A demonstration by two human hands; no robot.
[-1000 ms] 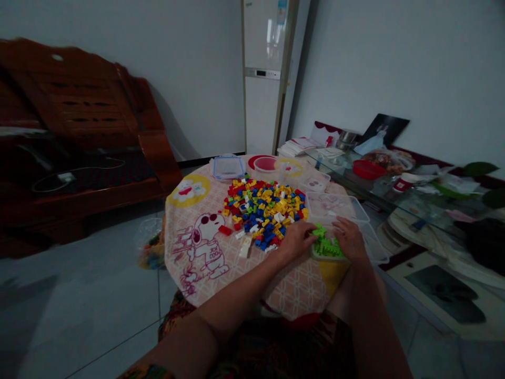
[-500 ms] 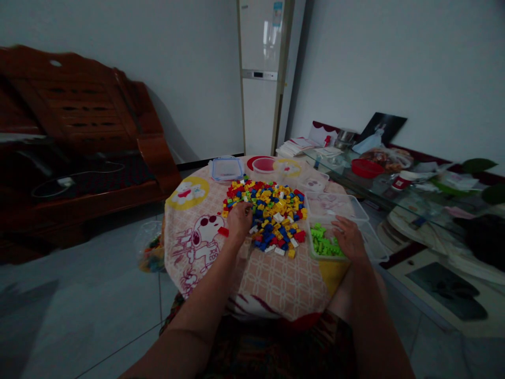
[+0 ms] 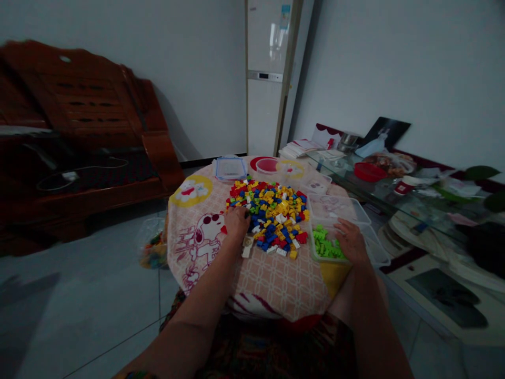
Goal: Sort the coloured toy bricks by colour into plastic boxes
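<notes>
A heap of small toy building bricks [image 3: 276,202], yellow, blue, red, white and green, lies on a round table with a patterned tablecloth [image 3: 284,287]. At the heap's left edge is my left hand [image 3: 237,223], its fingers curled together; whatever they grip is hidden. Pale bricks [image 3: 246,247] lie beside that wrist, and a red brick [image 3: 223,230] peeks out on its left. My right hand [image 3: 351,242] hovers over or rests at the clear plastic box [image 3: 329,259], fingers apart and holding nothing visible. Inside the box, left of these fingers, are bright green bricks [image 3: 325,243].
Behind the heap stand a blue-rimmed clear container [image 3: 231,168] and a pink-red bowl [image 3: 267,165]. Another clear tray [image 3: 339,208] sits beyond the green bricks. A cluttered glass table [image 3: 379,184] flanks the right side; a bag of coloured pieces [image 3: 153,245] is on the floor at left.
The view has shifted slightly, moving the scene a little to the right. My left hand now covers more of the red brick, and the pale bricks by its wrist show more clearly.
</notes>
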